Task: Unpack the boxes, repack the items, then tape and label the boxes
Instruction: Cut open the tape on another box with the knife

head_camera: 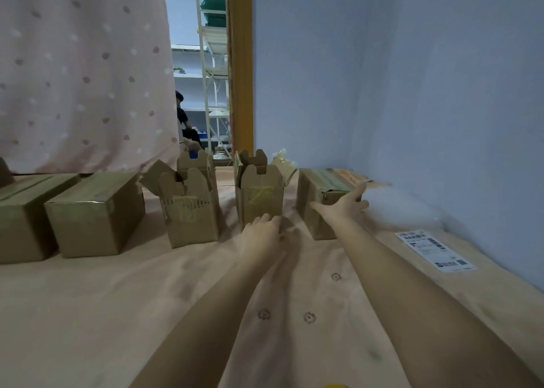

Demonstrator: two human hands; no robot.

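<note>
We see five cardboard boxes in a row on a pink cloth (pixel 147 299). Left hand (pixel 263 231), fingers straight and relaxed, touches the base of the open middle box (pixel 260 193). Right hand (pixel 346 202), fingers spread wide, rests against the closed right box (pixel 319 193). A shipping label (pixel 435 250) lies near the wall.

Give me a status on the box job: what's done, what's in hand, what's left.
Done: two boxes stand with their flaps open. In hand: the left hand touches the second open box's base and the right hand reaches open to a closed box. Left: two closed boxes further left; a shipping label lies unused.
</note>
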